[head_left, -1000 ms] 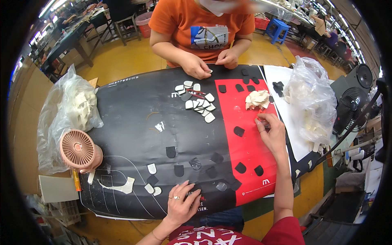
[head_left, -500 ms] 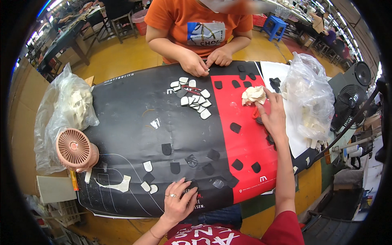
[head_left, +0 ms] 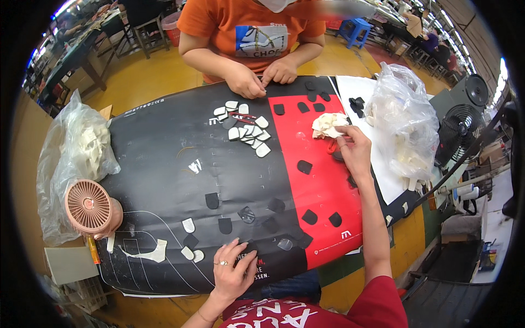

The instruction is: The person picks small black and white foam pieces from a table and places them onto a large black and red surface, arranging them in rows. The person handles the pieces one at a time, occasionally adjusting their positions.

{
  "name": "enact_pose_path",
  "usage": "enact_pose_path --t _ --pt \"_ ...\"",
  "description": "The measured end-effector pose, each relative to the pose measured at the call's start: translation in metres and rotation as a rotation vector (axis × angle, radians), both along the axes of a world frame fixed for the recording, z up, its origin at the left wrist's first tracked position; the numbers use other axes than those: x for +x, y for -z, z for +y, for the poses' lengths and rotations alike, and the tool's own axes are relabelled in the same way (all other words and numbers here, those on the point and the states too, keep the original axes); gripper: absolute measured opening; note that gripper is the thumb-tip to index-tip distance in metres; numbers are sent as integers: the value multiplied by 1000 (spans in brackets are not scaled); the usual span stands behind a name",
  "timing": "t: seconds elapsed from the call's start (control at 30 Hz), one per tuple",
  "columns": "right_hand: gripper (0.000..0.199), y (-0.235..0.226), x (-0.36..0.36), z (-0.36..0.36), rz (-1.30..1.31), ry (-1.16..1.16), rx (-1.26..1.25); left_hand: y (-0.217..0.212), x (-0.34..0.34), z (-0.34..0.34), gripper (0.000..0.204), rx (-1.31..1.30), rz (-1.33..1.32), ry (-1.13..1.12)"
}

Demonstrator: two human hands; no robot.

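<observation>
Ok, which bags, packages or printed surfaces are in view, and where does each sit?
Clear plastic bag of white pieces: left edge of the table, crumpled, beside a pink fan.
Clear plastic bag of pale pieces: right edge, bulging, near the right hand.
Black-and-red printed banner sheet: covers the table, white lettering; the left hand rests on it.

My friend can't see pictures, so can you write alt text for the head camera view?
A person's right hand touches a crumpled white wad on a black and red sheet dotted with small pieces, while the left hand rests flat at its near edge. A co-worker sits opposite.
</observation>
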State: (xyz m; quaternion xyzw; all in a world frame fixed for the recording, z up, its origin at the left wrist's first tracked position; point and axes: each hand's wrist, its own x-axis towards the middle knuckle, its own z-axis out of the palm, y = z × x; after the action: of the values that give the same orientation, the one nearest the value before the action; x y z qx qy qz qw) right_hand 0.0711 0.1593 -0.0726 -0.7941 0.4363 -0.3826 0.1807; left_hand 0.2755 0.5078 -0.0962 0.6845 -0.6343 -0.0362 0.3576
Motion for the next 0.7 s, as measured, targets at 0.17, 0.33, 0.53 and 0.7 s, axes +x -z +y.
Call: enact_pose_path --t 0.17,0.33,0.53,0.7 --pt "27 3 -8 -4 -265 35 183 1 2 0 29 -16 15 11" --pt "24 0 -13 -14 -471 -34 185 1 4 1 29 -45 149 -38" --pt "22 -18 0 -15 -599 -25 273 -48 40 -25 27 -43 207 59" --pt "19 -33 11 25 -604 -171 400 -82 76 -110 49 175 663 210"
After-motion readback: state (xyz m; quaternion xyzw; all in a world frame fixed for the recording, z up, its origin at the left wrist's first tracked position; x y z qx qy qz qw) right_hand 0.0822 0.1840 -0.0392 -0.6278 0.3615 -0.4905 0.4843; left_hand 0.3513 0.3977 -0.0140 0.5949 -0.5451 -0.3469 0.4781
